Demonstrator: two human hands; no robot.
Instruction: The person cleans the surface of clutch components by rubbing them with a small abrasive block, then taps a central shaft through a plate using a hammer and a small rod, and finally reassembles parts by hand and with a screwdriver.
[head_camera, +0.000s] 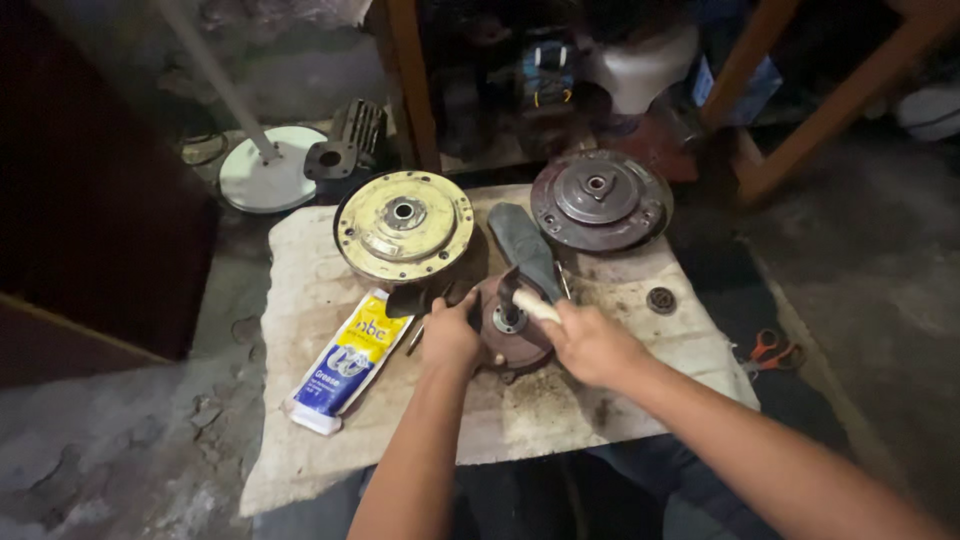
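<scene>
Left hand (452, 335) fingers grip rusty round metal housing (510, 325); right hand (590, 345) fingers closed on pale-handled tool (528, 300); stained cloth (330, 440).

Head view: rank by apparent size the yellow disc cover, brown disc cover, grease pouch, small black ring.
1. Yellow disc cover and brown disc cover: near alike. The yellow looks slightly larger but sits closer to the camera, so no firm rank.
2. Grease pouch: about as long, much narrower.
3. Small black ring: smallest.
</scene>
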